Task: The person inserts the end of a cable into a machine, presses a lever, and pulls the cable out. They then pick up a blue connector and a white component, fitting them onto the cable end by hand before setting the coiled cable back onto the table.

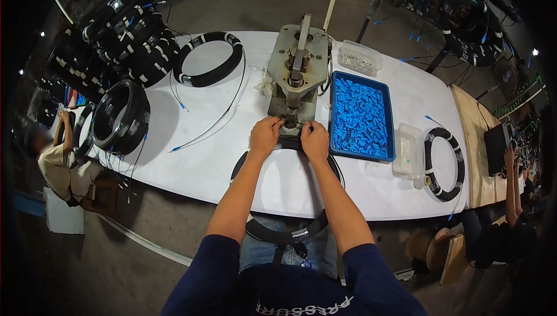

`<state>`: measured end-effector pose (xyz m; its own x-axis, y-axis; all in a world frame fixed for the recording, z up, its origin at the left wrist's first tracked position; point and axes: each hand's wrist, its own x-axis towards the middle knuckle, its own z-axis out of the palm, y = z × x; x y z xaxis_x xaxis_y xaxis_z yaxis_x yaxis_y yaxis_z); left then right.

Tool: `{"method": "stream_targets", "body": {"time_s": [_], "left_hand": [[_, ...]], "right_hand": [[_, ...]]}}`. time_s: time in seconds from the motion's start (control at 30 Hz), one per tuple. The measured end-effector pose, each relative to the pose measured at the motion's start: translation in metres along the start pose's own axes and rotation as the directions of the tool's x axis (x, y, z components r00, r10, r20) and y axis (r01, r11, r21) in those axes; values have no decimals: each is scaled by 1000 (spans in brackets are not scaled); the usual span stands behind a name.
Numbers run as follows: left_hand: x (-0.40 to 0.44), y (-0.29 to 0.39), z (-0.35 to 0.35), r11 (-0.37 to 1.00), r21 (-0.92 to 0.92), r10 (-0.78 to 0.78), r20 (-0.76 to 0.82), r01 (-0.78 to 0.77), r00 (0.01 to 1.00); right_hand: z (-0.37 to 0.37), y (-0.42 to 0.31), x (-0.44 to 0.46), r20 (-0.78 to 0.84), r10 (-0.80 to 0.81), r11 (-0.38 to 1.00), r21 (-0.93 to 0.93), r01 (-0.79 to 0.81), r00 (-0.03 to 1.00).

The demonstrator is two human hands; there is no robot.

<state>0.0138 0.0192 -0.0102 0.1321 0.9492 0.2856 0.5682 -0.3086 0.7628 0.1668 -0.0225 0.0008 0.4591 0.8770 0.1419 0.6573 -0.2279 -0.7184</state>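
My left hand and my right hand are side by side at the foot of a metal bench press. Both have their fingers closed in a pinch on a thin black cable, right under the press head. The cable's end is too small and too covered by fingers and press to make out. A coil of black cable lies beneath my forearms, partly over the table's front edge and against my body. Right of my right hand stands a blue tray full of small blue connector parts.
Black cable coils lie at the left, back left and right of the white table. Clear plastic boxes flank the blue tray. One person sits at the left, another at the right.
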Motion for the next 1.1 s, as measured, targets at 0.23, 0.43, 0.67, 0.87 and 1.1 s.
{"method": "stream_targets", "body": {"time_s": [0.23, 0.43, 0.67, 0.87, 1.1], "left_hand": [[2, 0, -2, 1000, 20, 12, 25, -13, 1000], [1, 1, -4, 998, -54, 15, 49, -13, 999], [3, -4, -2, 997, -73, 2, 55, 2, 998], [2, -2, -1, 995, -101, 14, 30, -11, 999], [5, -10, 0, 980, -198, 19, 50, -8, 999]], "right_hand": [[2, 1, 2, -24, -34, 999, -27, 33, 999], [2, 1, -1, -44, -42, 999, -28, 41, 998], [3, 2, -2, -58, -63, 998, -31, 62, 996], [3, 1, -3, -73, -70, 997, -34, 68, 995], [5, 2, -3, -94, -83, 996, -29, 81, 992]]}}
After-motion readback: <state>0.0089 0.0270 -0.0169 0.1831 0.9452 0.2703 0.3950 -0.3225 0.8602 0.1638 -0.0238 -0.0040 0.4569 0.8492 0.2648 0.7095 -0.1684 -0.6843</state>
